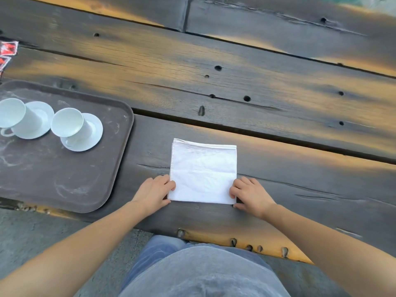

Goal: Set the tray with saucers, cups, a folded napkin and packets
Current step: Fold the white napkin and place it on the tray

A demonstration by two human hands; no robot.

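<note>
A: Head view — your left hand (153, 192) pinches the near left corner of the white napkin (203, 172), fingers on top, thumb along the edge.

B: And your right hand (249, 194) grips the near right corner the same way, fingers curled over it. The napkin lies flat and folded on the dark wooden desk (278, 86), just right of the brown tray (120, 159).

A: On that tray, two white cups (67, 122) sit on two saucers (94, 133), side by side.

B: Red packets (8, 48) lie on the desk beyond the tray, at the far left edge.
</note>
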